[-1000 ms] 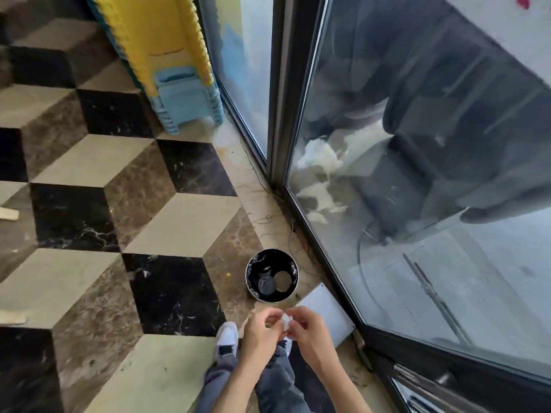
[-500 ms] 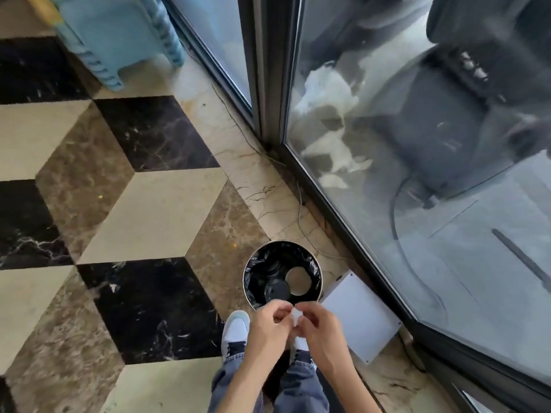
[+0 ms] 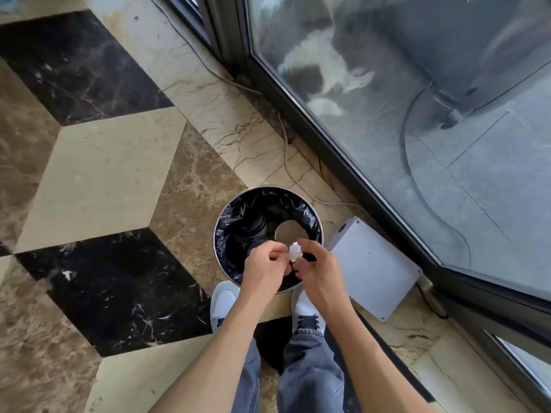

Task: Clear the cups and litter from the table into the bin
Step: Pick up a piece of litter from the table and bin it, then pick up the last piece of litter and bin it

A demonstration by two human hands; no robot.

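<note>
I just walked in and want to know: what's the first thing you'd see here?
Two bare hands meet right over a round bin lined with a black bag, on the marble floor by the glass door. The left hand and right hand pinch a small white scrap between them. A white box lies beside the bin.

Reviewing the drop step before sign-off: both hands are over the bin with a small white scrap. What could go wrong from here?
1. The small white crumpled scrap sits near the round black-lined bin's near rim; it may fall short, by the white shoes.
2. It is pinched between the left hand and right hand; uneven release could flick it toward the flat white box.
3. It looks light, so it may cling to a finger.
</note>
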